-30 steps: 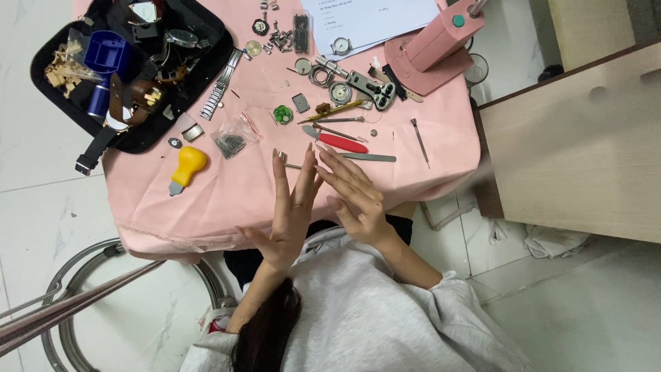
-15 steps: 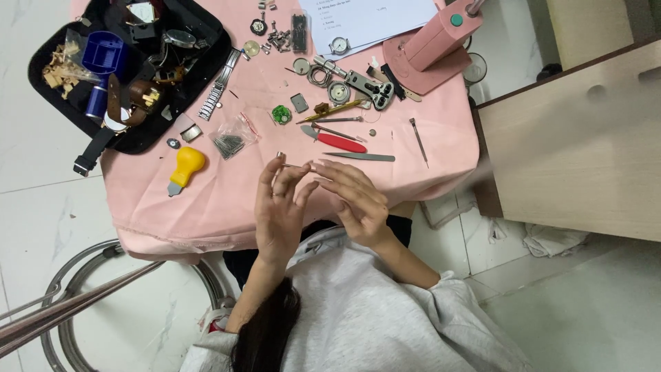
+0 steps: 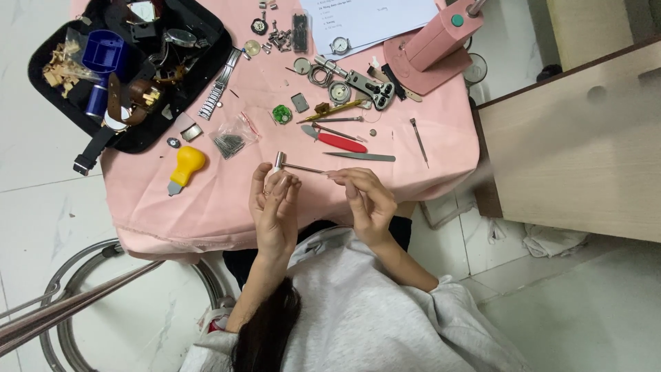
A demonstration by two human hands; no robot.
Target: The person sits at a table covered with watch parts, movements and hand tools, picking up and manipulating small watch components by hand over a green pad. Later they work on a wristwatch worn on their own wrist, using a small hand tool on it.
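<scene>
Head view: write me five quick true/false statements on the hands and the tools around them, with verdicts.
1. The left hand holds something small at its fingertips. True.
2. The red-handled tool is in the right hand. False: it lies on the pink cloth.
3. The yellow-handled tool lies left of the hands. True.
4. The black tray is on the floor. False: it is on the table.
5. The pink press stands at the table's far right. True.

Clear plastic bag (image 3: pixel 233 138) mid-table, white printed sheet (image 3: pixel 372 21) at far edge
</scene>
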